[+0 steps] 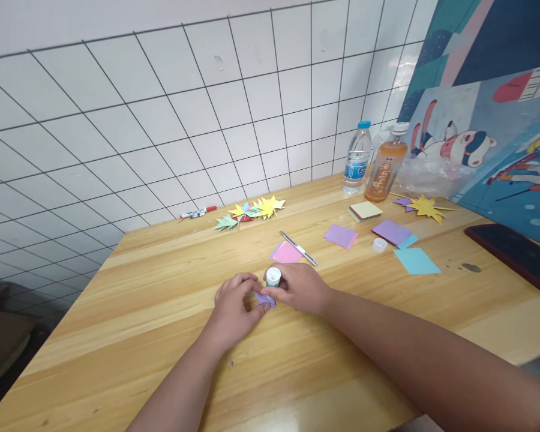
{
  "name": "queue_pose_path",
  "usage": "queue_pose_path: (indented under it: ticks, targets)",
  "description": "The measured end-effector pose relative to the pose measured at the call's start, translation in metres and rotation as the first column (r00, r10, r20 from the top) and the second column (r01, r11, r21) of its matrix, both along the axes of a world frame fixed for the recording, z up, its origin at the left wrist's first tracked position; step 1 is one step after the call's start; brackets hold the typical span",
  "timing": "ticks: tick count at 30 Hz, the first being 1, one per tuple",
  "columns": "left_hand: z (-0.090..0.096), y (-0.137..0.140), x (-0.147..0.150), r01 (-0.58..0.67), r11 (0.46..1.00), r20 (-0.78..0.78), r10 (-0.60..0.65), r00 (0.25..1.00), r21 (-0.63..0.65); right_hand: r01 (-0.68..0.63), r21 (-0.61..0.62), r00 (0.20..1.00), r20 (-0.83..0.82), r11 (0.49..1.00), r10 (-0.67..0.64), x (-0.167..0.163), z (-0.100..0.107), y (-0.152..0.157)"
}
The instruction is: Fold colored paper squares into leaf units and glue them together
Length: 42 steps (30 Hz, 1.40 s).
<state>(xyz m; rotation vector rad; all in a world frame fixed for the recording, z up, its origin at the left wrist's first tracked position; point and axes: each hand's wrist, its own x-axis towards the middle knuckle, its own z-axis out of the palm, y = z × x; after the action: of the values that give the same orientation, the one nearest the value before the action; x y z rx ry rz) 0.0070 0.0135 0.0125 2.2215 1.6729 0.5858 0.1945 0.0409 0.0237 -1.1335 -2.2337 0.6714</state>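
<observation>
My right hand [299, 287] grips a white glue stick [273, 277] with a bit of green label, its white round end facing up and its lower end down at the paper. A small folded piece of purple paper [266, 299] lies on the table under it. The fingers and thumb of my left hand [237, 300] hold that paper from the left; its far part is hidden. Just beyond my hands, a utility knife [299, 248] lies across pink and purple paper squares [285, 252]. A white cap [379, 245] rests to the right.
Folded paper leaf shapes [252, 211] and two markers [198, 212] lie near the tiled wall. Rightward are paper squares [339, 236], a blue sheet [417, 261], a yellow paper shape [426, 208] and a dark phone [515, 255]. A water bottle [357, 159] and an orange drink bottle [386, 165] stand behind.
</observation>
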Motion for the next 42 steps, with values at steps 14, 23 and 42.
queue_pose_path:
  ticks: [14,23,42]
  targets:
    - [-0.0022,0.0008,-0.0011,0.001,1.0,0.011,-0.001,1.0,-0.002,-0.006,0.005,1.0,-0.015,1.0,0.006,0.0001,-0.002,0.0009]
    - [0.0003,0.0007,0.0,-0.002,1.0,-0.003,0.002,1.0,-0.012,-0.057,0.021,0.998,0.005,0.998,0.057,0.0019,-0.0021,0.0008]
    - [0.002,-0.0009,0.0025,-0.01,1.0,-0.029,0.01,1.0,-0.02,-0.085,0.036,0.996,0.032,0.996,0.084,0.0023,0.0024,-0.0004]
